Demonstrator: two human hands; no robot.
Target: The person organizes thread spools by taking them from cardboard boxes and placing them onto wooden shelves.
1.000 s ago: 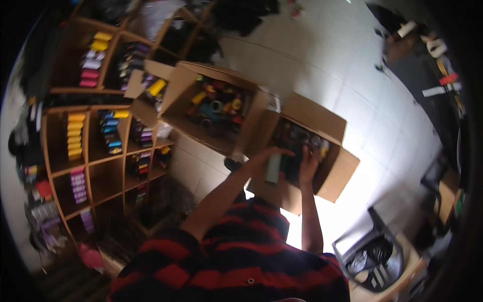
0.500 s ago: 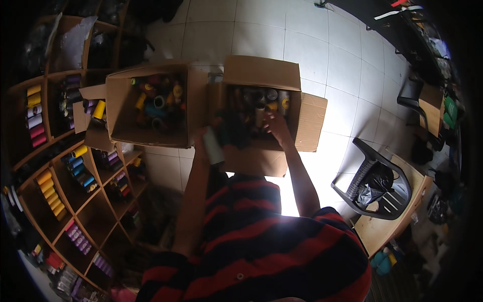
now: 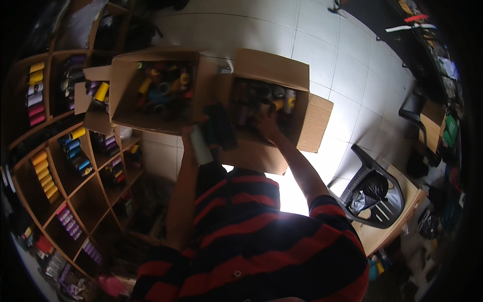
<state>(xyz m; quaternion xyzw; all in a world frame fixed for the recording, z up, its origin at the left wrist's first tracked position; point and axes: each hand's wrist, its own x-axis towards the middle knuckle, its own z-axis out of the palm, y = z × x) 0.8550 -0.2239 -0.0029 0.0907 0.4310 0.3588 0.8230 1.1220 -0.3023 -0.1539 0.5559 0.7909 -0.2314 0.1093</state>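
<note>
My left hand (image 3: pixel 188 137) is closed around a pale green thread spool (image 3: pixel 202 146), in front of the gap between two cardboard boxes. Dark green spools (image 3: pixel 221 128) show beside it, at the near left corner of the right box (image 3: pixel 271 68); whether my left hand supports them too, I cannot tell. My right hand (image 3: pixel 267 125) reaches down into the right box among dark, grey and yellow spools. Its fingers are bent downward and lost in shadow, so any grip is hidden. A yellow spool (image 3: pixel 277 104) lies just beyond the fingers.
The left cardboard box (image 3: pixel 118 95) holds many mixed spools. Wooden shelving (image 3: pixel 95 181) along the left carries spools sorted by colour. At right a dark plastic chair (image 3: pixel 372 191) with a black bag stands against a wooden table (image 3: pixel 397 221). Pale floor tiles (image 3: pixel 271 30) lie beyond the boxes.
My right hand has gone deeper into the right box, and the pale spool by its fingers no longer shows clearly. My left hand keeps the pale green spool. The whole view has shifted slightly.
</note>
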